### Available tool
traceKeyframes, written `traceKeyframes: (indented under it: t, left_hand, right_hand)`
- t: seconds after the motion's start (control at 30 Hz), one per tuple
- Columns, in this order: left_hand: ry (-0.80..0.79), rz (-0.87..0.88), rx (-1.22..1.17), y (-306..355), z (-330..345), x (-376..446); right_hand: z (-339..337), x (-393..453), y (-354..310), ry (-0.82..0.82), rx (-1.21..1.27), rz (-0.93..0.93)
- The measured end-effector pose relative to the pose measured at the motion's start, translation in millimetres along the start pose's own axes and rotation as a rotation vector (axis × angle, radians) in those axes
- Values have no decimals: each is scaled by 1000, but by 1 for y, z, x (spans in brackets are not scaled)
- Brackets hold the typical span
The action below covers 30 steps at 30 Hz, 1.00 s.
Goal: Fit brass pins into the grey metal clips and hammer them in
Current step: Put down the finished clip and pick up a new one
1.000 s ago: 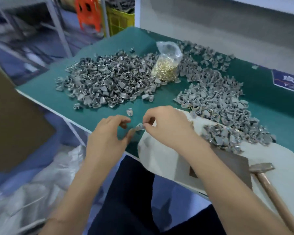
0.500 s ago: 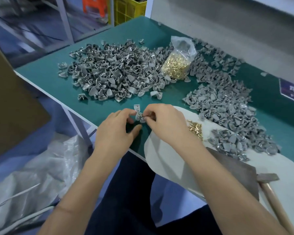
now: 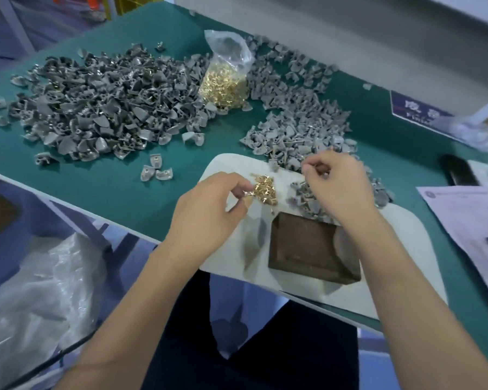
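A green table (image 3: 158, 198) fills most of the view, with a white mat (image 3: 383, 249) lying on its near edge. On the far left of the table spreads a big heap of grey metal clips (image 3: 96, 108), and a second, paler heap (image 3: 299, 116) runs along the right toward the mat. Between the two heaps stands a clear plastic bag (image 3: 226, 77) full of brass pins. A pink paper sheet (image 3: 462, 212) lies at the right edge of the table, with a pen on it. On the mat sits a dark brown block (image 3: 310, 249), flat and square, just beside the right forearm. Three loose clips (image 3: 156, 170) lie together on the bare green surface, apart from the left heap.

The right hand (image 3: 338, 187) hovers over a small cluster of clips (image 3: 302, 192) on the mat, its fingers curled and pinching something small; what it grips is too blurred to tell. The left hand (image 3: 209, 204) is curled too, thumb and forefinger pinching at the edge of a little pile of loose brass pins (image 3: 265, 188) on the mat, touching them.
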<state>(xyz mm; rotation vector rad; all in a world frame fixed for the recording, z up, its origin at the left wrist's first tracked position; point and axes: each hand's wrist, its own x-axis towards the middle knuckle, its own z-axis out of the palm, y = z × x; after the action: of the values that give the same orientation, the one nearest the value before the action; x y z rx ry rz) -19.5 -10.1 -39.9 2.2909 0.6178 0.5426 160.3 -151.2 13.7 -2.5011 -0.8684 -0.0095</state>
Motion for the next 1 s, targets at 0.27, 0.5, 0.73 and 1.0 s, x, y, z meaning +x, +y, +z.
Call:
traceKeyframes:
  t: [0.27, 0.5, 0.73, 1.0]
  left_hand:
    - [-150, 143, -29, 23, 26, 26]
    - [-406, 291, 143, 27, 26, 44]
    - [-304, 237, 102, 26, 29, 45]
    - [-257, 304, 273, 47, 35, 46]
  right_hand:
    - [-12, -46, 59, 124, 109, 135]
    - [-14, -79, 68, 267, 283, 137]
    - [-26, -114, 83, 448, 455, 202]
    - [-35, -137, 107, 483, 424, 383]
